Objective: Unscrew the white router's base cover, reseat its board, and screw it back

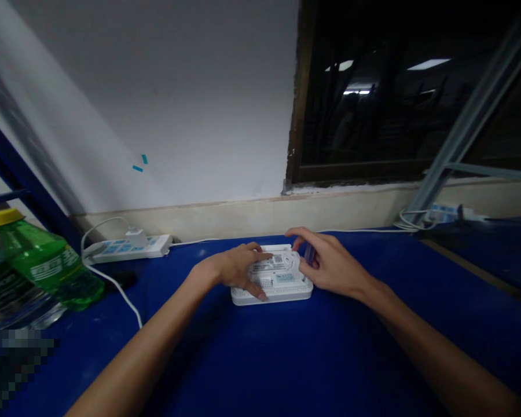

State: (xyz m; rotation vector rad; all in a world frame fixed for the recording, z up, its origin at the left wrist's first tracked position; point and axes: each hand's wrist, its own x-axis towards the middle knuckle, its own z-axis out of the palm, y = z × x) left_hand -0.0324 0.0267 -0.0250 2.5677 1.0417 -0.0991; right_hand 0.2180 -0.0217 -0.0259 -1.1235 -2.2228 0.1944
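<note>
A white plastic box (284,280), which looks like a router lying underside up, rests on the blue table. Vent holes, a printed label and a square code show on its face. My left hand (238,267) lies over its left part, with thumb and fingers spread across the top. At the box's right back corner, my right hand (330,263) is closed in a pinch. Between its fingers is a small purple see-through piece (309,253), mostly hidden and too blurred to name.
The blue table (260,359) runs up to a wall with a dark window (373,87). At left back lies a white power strip (130,248) with a plug and cable. Green bottles (56,266) stand at far left. More cable and a second strip (443,214) sit at right back.
</note>
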